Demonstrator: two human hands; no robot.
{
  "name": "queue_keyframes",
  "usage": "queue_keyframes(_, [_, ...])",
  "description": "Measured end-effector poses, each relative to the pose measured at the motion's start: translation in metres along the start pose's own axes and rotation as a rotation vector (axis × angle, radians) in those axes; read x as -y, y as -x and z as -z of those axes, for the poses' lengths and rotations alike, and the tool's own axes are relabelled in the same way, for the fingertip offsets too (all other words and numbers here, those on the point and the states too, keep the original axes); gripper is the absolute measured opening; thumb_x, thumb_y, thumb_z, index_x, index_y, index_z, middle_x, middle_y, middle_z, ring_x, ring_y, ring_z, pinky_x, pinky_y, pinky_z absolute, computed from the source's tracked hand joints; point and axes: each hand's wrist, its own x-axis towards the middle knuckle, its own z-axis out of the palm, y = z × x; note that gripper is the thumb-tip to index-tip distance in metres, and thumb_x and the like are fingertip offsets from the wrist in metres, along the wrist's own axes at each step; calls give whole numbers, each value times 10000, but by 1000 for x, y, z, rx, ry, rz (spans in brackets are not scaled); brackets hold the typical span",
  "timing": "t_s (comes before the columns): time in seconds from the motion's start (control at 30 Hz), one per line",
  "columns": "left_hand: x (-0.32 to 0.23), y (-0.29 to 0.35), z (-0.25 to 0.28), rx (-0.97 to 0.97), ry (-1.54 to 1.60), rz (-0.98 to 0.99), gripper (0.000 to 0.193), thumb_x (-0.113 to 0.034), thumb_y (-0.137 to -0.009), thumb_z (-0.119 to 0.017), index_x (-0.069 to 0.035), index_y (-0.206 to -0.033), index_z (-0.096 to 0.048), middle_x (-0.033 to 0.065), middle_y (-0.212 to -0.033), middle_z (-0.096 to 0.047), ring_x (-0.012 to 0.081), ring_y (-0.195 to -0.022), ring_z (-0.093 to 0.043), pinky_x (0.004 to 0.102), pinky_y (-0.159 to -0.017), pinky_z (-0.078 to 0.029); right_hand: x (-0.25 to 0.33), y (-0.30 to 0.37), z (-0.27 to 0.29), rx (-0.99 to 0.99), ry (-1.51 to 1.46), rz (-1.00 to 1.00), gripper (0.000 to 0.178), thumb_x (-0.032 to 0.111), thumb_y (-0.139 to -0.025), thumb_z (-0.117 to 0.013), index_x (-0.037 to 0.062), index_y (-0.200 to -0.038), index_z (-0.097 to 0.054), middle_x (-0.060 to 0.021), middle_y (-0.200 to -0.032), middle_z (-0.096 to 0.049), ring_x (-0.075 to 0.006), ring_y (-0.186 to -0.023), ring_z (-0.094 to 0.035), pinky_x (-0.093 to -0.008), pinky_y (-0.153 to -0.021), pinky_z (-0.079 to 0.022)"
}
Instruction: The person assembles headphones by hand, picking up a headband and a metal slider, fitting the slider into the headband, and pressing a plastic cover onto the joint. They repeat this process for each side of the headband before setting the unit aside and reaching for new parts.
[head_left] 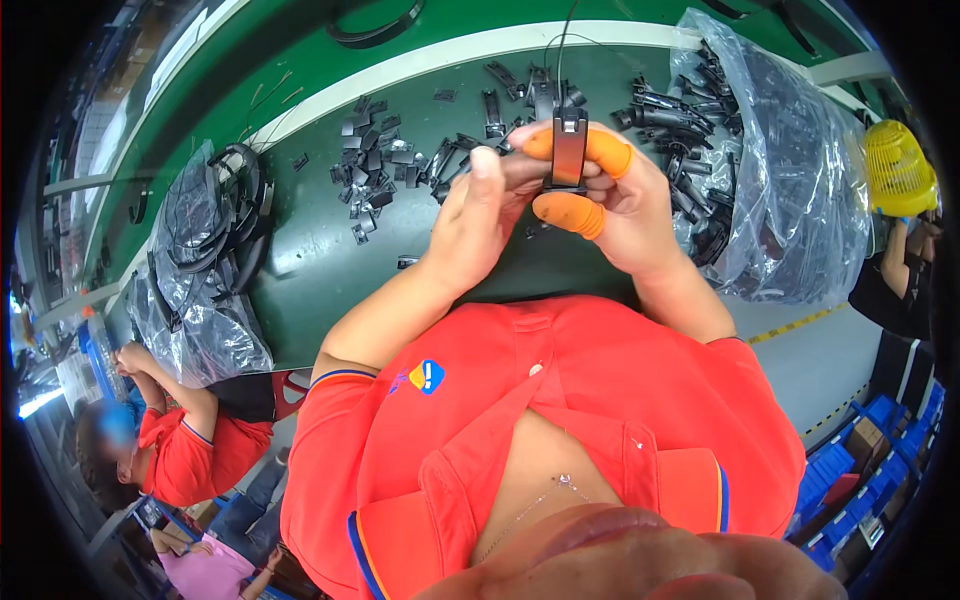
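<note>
A glossy black plastic part point(570, 150), long and narrow with a small clip-like end at its top, stands upright above the green bench. My right hand point(640, 205), with orange finger cots on thumb and fingers, is closed around it. From the other side my left hand point(468, 225) reaches in, its bare fingers meeting the part's left side and its thumb raised. The part partly hides the fingertips of both hands. A thin dark wire point(562, 45) runs upward just beyond the part. Behind my left hand lie scattered small black plastic pieces point(375, 160).
On the right, a clear plastic bag point(800, 190) spills curved black parts point(665, 115) onto the bench point(310, 235). Another clear bag with black headband-like bands point(205, 225) rests at the left edge. A yellow fan point(898, 168) stands far right. Another person point(200, 440) works at left.
</note>
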Motion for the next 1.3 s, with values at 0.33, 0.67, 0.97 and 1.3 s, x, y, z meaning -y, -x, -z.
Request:
queue_keyframes(0.33, [-3,4,-19,-92,-918,-463,438,-371,-738,-690,22,-900,-585,52,-719,-594,157,-644,-570,253,-592,-449,-20,13,7,-33,534,297,279,249,-689,-688,55,-877,-615,-48,-746,-613,-207,-585,-578,-271,-541,-448])
queue_keyframes(0.67, [-25,1,-16,179,-726,-198,395,-260,-687,-751,-17,-970,-622,98,-940,-632,242,-855,-598,337,-770,-462,3,11,5,102,465,261,349,108,-742,-678,-64,-1011,-537,-148,-977,-606,-260,-929,-602,-375,-882,-454])
queue_keyframes(0.97, [-5,-3,-14,-111,-755,-212,333,-328,-750,-660,-19,-872,-631,116,-756,-620,276,-699,-595,319,-673,-460,-27,6,-19,-175,165,275,258,42,-803,-580,-48,-1029,-492,-152,-981,-585,-234,-929,-575,-397,-875,-457])
queue_keyframes(1.3, [-20,9,-7,27,-757,-200,521,-311,-670,-739,-15,-1063,-565,112,-990,-594,255,-904,-582,322,-787,-448,-4,-4,-7,-28,603,480,291,175,-712,-677,33,-955,-601,-57,-958,-640,-236,-849,-616,-305,-787,-479])
